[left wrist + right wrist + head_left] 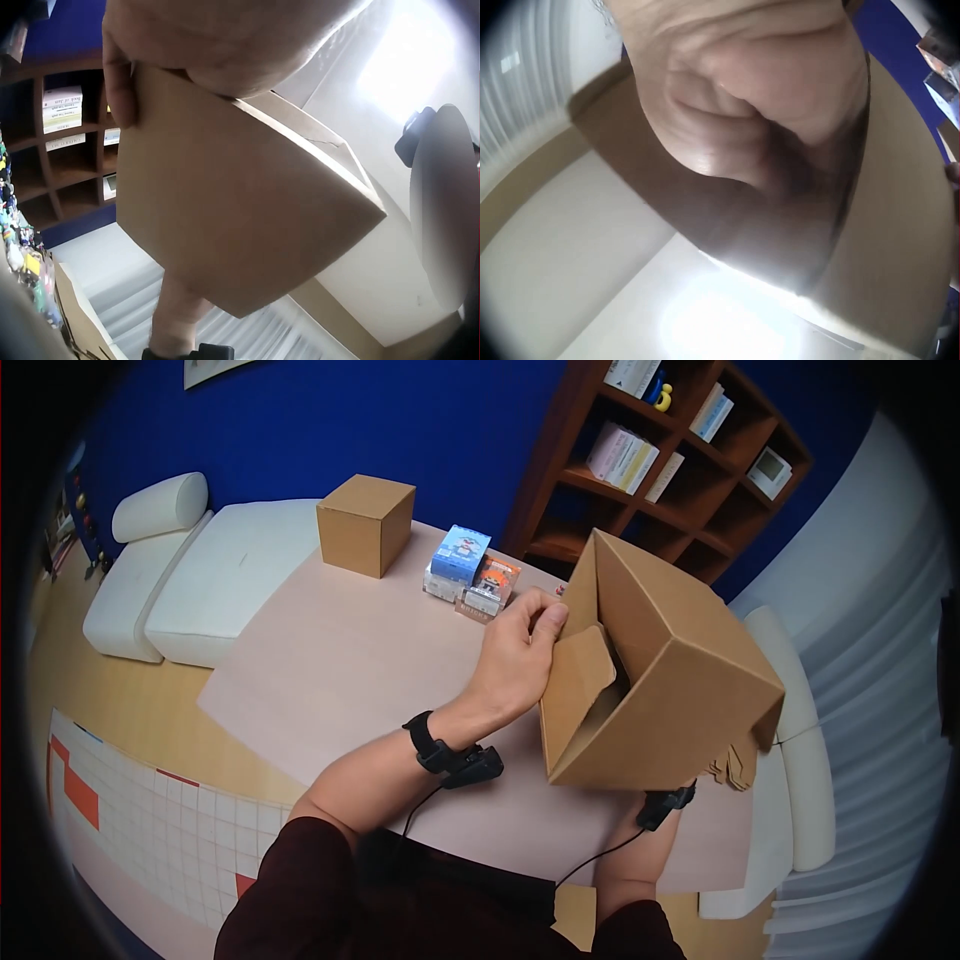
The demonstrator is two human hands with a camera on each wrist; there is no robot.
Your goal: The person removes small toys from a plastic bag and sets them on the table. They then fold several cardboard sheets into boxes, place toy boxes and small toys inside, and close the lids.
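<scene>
Plainly, grasped the open carton [665,670] by its rim with the left hand [515,650], bending the fingers over the outer face and setting the thumb by the lip. Rested the right hand [742,90] against the carton on a side hidden from the head view; could not tell from any view how those fingertips closed. Held the carton tilted above the right-hand part of the table [330,650], showing a loose flap [580,670] in its mouth.

Called, seemingly, for a steady hold: was best done by sharing the weight between both hands, sparing the thin rim a hard, creasing pinch and minding the flap. Wanted any turn made slowly, clear of the blue box [462,550] and the orange box [495,578], set close together near the far edge. Needed less care toward the closed box [365,525], well apart at the far left corner. Had to allow, too, for the brown cardboard pieces [738,768] near the right edge and a coloured heap [19,240], too blurred to identify.
</scene>
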